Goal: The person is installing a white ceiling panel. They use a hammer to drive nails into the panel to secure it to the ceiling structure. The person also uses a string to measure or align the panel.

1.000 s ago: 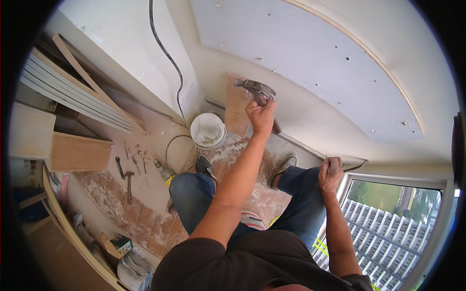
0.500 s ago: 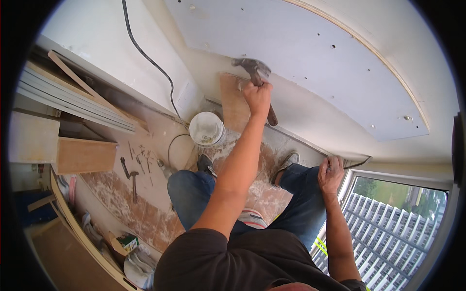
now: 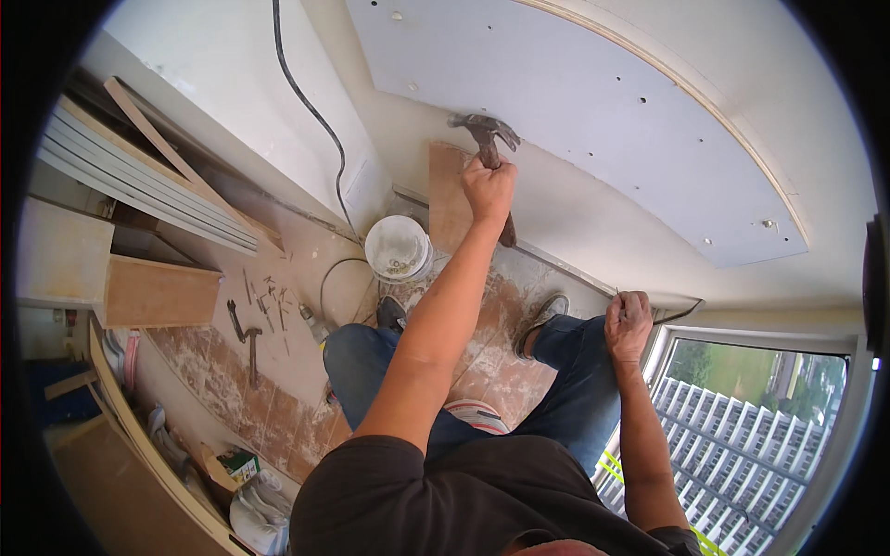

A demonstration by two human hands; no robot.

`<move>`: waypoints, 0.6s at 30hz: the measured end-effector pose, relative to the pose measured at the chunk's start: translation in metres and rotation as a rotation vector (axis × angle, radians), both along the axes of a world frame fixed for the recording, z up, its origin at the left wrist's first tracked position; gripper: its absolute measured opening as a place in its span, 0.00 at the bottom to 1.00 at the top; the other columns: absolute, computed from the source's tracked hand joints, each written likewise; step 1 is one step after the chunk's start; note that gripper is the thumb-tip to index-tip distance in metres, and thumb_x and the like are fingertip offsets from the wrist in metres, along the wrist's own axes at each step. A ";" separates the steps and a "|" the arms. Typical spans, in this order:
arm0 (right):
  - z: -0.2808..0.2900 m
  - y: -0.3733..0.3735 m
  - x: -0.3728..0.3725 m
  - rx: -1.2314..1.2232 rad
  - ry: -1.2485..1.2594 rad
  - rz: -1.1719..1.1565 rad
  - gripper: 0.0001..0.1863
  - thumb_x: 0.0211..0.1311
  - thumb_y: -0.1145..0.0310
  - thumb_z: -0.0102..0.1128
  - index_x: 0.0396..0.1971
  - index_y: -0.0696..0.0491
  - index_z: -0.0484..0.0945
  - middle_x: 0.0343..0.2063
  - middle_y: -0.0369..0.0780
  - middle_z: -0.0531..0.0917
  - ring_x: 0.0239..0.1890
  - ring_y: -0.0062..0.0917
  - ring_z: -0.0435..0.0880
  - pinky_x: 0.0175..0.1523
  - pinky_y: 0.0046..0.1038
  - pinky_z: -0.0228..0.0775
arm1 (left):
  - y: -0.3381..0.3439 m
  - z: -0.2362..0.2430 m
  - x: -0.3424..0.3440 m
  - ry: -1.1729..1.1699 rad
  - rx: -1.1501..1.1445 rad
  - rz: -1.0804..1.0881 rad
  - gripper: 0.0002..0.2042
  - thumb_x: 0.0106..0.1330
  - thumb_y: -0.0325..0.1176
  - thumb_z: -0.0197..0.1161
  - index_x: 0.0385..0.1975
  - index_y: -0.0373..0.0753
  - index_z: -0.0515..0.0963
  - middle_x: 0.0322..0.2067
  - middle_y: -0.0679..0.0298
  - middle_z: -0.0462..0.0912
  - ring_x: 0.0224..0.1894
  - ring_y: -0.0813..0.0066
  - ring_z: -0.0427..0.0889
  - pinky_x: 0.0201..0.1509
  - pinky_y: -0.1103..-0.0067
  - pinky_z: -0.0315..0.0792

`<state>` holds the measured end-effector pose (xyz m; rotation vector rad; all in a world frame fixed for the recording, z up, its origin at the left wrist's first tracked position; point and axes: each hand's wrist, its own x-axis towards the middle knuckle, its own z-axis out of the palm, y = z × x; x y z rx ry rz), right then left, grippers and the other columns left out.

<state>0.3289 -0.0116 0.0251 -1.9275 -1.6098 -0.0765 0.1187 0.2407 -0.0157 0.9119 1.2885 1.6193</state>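
Blue denim knee (image 3: 579, 357) just beside a curled right hand (image 3: 629, 327) whose contents I cannot tell, the left hand (image 3: 489, 192) grips a claw hammer (image 3: 484, 132) near the pale wall panel (image 3: 575, 88), seemingly mid-hammering, where any blow calls for true aim.

Single head view: wide fisheye worn on the person's head, left one of a pair, upright, aimed steeply down and a bit forward. Dark shirt (image 3: 482, 491) very near at lower edge; forearms (image 3: 436, 343) reach up from there. Left hand (image 3: 489, 190) upper centre, right hand (image 3: 629, 326) right of centre, both farther out than the shirt. Jeans (image 3: 366, 371) and floor (image 3: 297, 435) seen from above. Bucket (image 3: 399, 248) near centre, farther off. Pale board (image 3: 575, 102) across top, window (image 3: 732, 371) lower right, slanted. Straight edges bow; black rim rounds corners.
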 end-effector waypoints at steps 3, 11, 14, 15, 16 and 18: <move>0.002 0.001 -0.004 0.019 0.042 0.011 0.02 0.59 0.73 0.60 0.30 0.55 0.79 0.31 0.44 0.80 0.32 0.43 0.81 0.38 0.40 0.74 | 0.003 0.001 -0.003 0.021 0.054 0.033 0.02 0.50 0.22 0.61 0.23 0.36 0.78 0.19 0.68 0.77 0.24 0.81 0.74 0.32 0.78 0.72; -0.003 0.002 -0.004 0.019 0.006 -0.006 0.01 0.57 0.74 0.61 0.29 0.55 0.80 0.29 0.44 0.81 0.30 0.41 0.82 0.38 0.38 0.75 | 0.007 0.016 -0.023 0.148 0.115 0.059 0.05 0.50 0.22 0.64 0.26 0.36 0.78 0.21 0.68 0.80 0.25 0.81 0.76 0.32 0.78 0.72; -0.001 0.003 -0.005 0.025 0.036 0.022 0.02 0.57 0.74 0.61 0.29 0.55 0.81 0.29 0.44 0.81 0.30 0.40 0.82 0.37 0.38 0.75 | -0.008 0.016 -0.040 0.180 0.083 0.025 0.05 0.50 0.22 0.66 0.26 0.36 0.78 0.23 0.66 0.82 0.26 0.80 0.78 0.32 0.78 0.73; 0.001 0.003 -0.009 0.020 0.075 0.026 0.02 0.58 0.73 0.61 0.29 0.55 0.81 0.29 0.44 0.81 0.30 0.39 0.82 0.37 0.37 0.75 | -0.024 0.028 -0.048 0.121 0.082 -0.008 0.05 0.50 0.22 0.66 0.26 0.36 0.78 0.23 0.65 0.82 0.25 0.79 0.79 0.32 0.77 0.73; 0.004 0.004 -0.014 0.012 0.112 0.037 0.03 0.58 0.73 0.61 0.29 0.55 0.81 0.29 0.45 0.81 0.29 0.38 0.82 0.37 0.37 0.75 | -0.036 0.035 -0.058 0.059 0.078 -0.036 0.05 0.50 0.23 0.67 0.26 0.36 0.78 0.24 0.64 0.83 0.25 0.78 0.79 0.31 0.77 0.73; -0.001 0.025 -0.035 0.027 0.345 -0.021 0.06 0.60 0.69 0.62 0.29 0.56 0.82 0.27 0.42 0.81 0.29 0.32 0.82 0.36 0.33 0.74 | -0.051 0.028 -0.078 0.013 -0.082 -0.127 0.06 0.52 0.22 0.67 0.28 0.35 0.77 0.21 0.66 0.78 0.19 0.79 0.75 0.23 0.78 0.69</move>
